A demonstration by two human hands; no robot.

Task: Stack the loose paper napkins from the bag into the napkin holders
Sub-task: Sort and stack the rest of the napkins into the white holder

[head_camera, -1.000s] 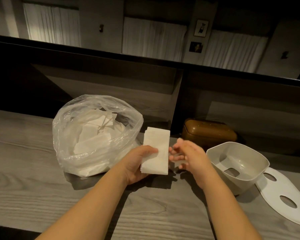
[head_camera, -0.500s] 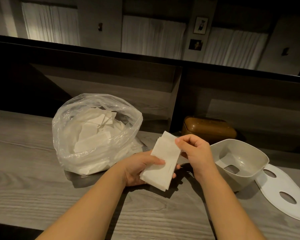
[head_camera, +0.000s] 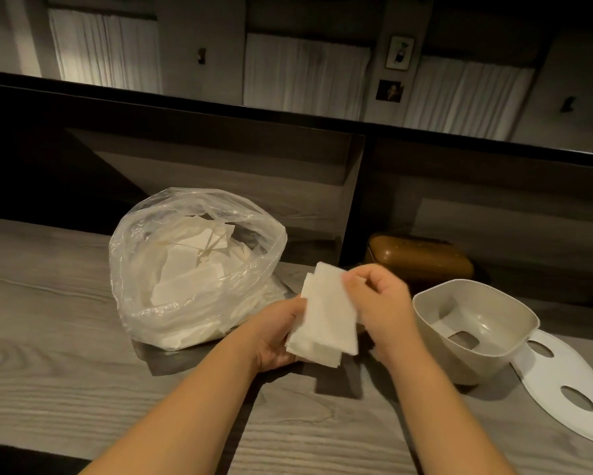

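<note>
Roughly, progress: early, by my read. White napkin holder (head_camera: pixel 473 323) sits open on the table (head_camera: pixel 65 354) w/ nothing visible inside; its flat lid (head_camera: pixel 569 382) lies just beside it, right side.
Bag: clear plastic bag (head_camera: pixel 185 269) is mostly full of loose napkins, mouth open, left of both hands.
Brown holder: a 2nd, brown holder (head_camera: pixel 421 262) sits shut at the back, behind the white one; can't tell what's in it.
Napkin stack: small stack of napkins (head_camera: pixel 325 317) is up off the table, between bag and white holder, tilted, edges not squared, a few sheets poking out at the bottom.
Left hand: left hand (head_camera: pixel 274 334) grasps the stack's lower left from underneath; thumb and fingers are mostly hidden behind the paper.
Right hand: right hand (head_camera: pixel 380 299) is clenched on the stack's upper right edge, fingers (head_camera: pixel 353 289) curled and pinching the top sheets. Slightly blurred, so exact sheet count unclear.
Left to do: prob. square the stack, drop it in the white holder, repeat from the bag, then lid on.
</note>
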